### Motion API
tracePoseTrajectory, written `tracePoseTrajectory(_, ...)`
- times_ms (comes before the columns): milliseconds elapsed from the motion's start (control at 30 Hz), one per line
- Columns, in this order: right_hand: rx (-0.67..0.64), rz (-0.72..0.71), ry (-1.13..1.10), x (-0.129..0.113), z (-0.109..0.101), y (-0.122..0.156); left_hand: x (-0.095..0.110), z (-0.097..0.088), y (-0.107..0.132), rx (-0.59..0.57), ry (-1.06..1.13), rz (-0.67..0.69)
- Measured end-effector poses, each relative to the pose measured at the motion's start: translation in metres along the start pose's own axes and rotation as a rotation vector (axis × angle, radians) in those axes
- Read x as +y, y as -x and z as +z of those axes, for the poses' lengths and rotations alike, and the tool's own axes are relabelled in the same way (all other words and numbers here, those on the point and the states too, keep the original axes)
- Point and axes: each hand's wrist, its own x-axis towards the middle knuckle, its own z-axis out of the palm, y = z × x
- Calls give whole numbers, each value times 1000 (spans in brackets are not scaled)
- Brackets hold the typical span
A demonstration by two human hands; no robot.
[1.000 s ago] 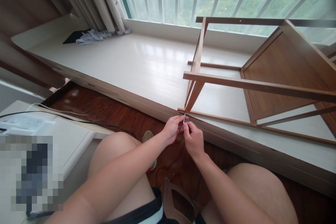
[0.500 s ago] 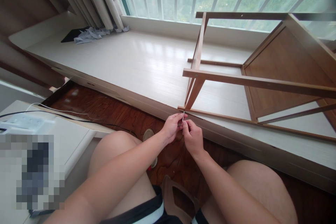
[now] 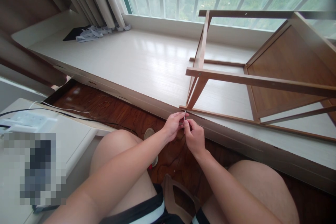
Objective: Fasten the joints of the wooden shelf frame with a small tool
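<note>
A wooden frame [image 3: 236, 78] with brown legs and a panel lies on its side on the pale window ledge. At its near left corner, my right hand [image 3: 194, 138] is closed, thumb and fingers pinching the lower end of a thin metal rod [image 3: 185, 114], which looks like a hex key. Close beside it, my left hand [image 3: 173, 126] is closed with its fingertips around the rod's upper part. The rod's top reaches the underside of the frame's low rail [image 3: 210, 114]. Its exact tip is too small to make out.
The white ledge [image 3: 147, 63] runs under the window, with crumpled grey-white material [image 3: 90, 34] and a dark flat item near the curtain [image 3: 97, 0]. At left stands a white table [image 3: 76, 143] with a power strip [image 3: 31, 120] and cables. A brown stool [image 3: 168, 196] shows below me.
The view has shifted slightly, so the scene sits a little further right. Both hands keep nearly the same pose on the rod at the frame's corner.
</note>
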Motion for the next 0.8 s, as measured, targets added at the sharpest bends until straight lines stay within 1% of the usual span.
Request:
tracePoseTrajectory(100,1,17,-40,-1,0,-1,1,-1,-2,-3,-11,-7)
tracePoseTrajectory(167,-13,53,-155,-1,2,-1,2,-2,-3,-13,-25,-11)
tracePoseTrajectory(233,-54,149,-379,-1,6,0,3,-3,-3,-46,-43,-22)
tracePoseTrajectory(333,-174,390,-862,-1,13,-1,5,-4,-3,-99,-72,-82)
tracePoseTrajectory(400,-286,532,-1153,-1,14,-2,7,-4,-2,-92,-78,-110)
tracePoseTrajectory(467,-375,612,-1320,0,13,-3,9,-3,-1,-77,-73,-112)
tracePoseTrajectory(533,-411,636,-1356,1,13,-5,10,-2,-1,-76,-72,-115)
tracePoseTrajectory(600,-400,623,-1294,3,14,-6,11,-1,-2,-58,-78,-122)
tracePoseTrajectory(667,-362,592,-1146,4,16,-5,11,1,-3,-26,-76,-114)
tracePoseTrajectory(733,-280,524,-963,5,18,-4,11,1,-5,-10,-62,-89)
tracePoseTrajectory(800,-209,425,-827,5,19,-3,10,1,-5,-35,-54,-77)
